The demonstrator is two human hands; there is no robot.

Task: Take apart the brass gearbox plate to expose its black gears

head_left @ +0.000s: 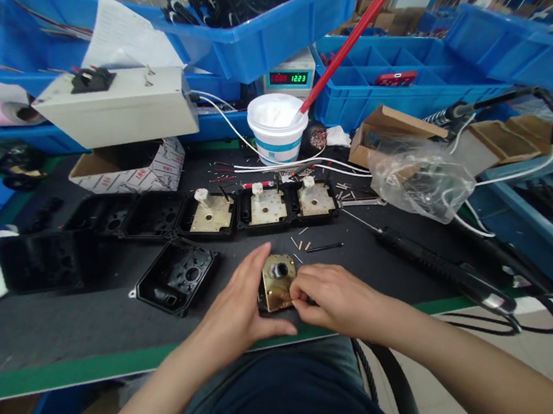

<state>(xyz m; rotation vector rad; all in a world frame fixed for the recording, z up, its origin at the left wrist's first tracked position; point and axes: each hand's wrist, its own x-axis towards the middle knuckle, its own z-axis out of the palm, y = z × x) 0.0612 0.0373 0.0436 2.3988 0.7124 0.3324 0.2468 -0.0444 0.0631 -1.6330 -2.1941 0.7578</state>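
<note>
On the dark mat near the front edge lies a brass-coloured metal plate assembly (278, 294) with a dark round shaft on top. My left hand (239, 303) steadies it, fingers along its left side and thumb across the near side. At its right edge my right hand (333, 298) is closed in a pinch; whatever is between those fingertips is hidden. Just beyond lie small pins (301, 245) and a thin black rod (325, 246). An open black housing (177, 279) sits left of my left hand.
Behind stands a row of black housings (155, 212), three with metal plates and white gears (267, 206). Farther back are a white tub (274, 143) with a red stick, a scale (289, 78) and blue bins (262, 37). A black electric screwdriver (431, 259) lies right.
</note>
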